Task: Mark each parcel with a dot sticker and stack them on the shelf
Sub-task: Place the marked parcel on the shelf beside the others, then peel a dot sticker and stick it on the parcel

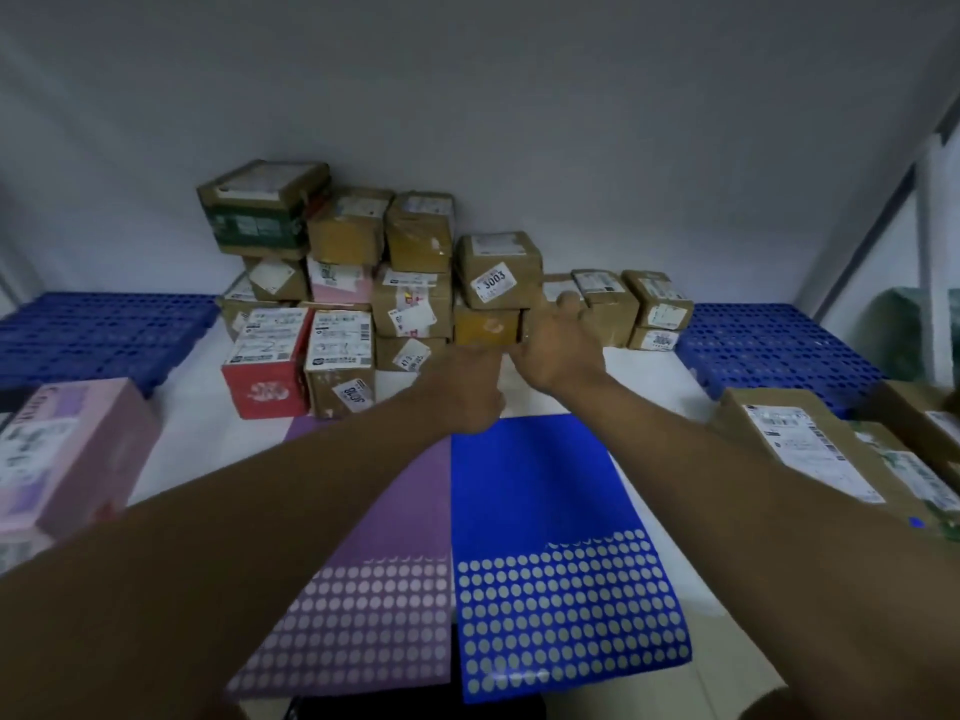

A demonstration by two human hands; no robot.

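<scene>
Brown cardboard parcels (498, 267) bearing white labels are stacked beyond the fingers (563, 306), with a red box (265, 376) off to their left, while nearer than the fingers lie a purple sticker sheet (374, 563) and a blue sticker sheet (550, 511), both patterned with pale dots.

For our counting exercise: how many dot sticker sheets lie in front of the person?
2. The purple sticker sheet lies on the left, and the blue sticker sheet lies right beside it on the right, both on the white surface. The forearms cover parts of both sheets.
</scene>
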